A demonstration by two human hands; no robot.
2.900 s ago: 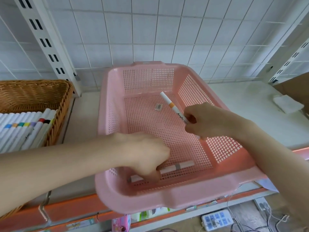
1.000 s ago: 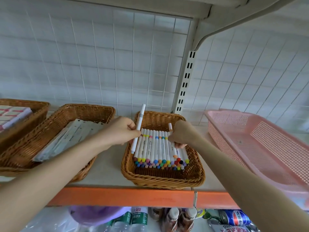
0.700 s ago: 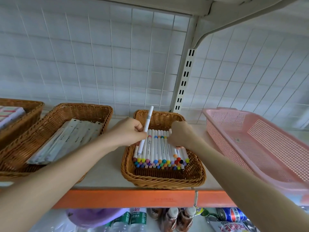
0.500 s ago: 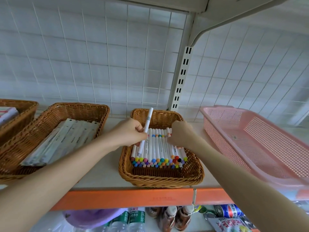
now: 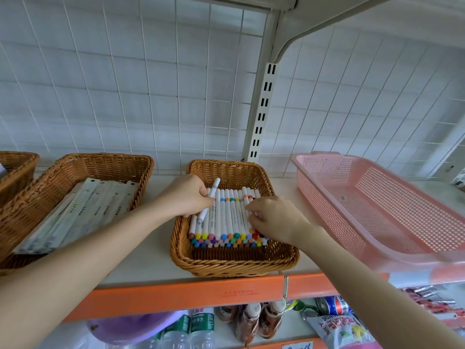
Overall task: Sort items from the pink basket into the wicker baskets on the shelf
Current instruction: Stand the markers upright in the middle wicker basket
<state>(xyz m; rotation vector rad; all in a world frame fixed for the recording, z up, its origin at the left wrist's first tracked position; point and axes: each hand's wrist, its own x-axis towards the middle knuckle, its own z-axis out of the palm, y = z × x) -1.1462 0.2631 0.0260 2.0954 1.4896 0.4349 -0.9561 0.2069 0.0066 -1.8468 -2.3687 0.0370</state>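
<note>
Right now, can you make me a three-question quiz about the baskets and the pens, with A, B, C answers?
1. Where is the pink basket?
A. Right of the marker basket
B. Left of the marker basket
C. On the shelf below

2. What colour is the shelf's front edge?
A. Blue
B. Green
C. Orange

3. What is the left hand doing?
A. Lying flat and empty
B. Holding a white marker tilted over the row
C. Lifting the basket

Answers:
1. A, it sits to the right of the marker basket.
2. C, the strip under the baskets is orange.
3. B, its fingers pinch the white marker, slanted above the lined-up markers, while the right hand rests on their right side.
</note>
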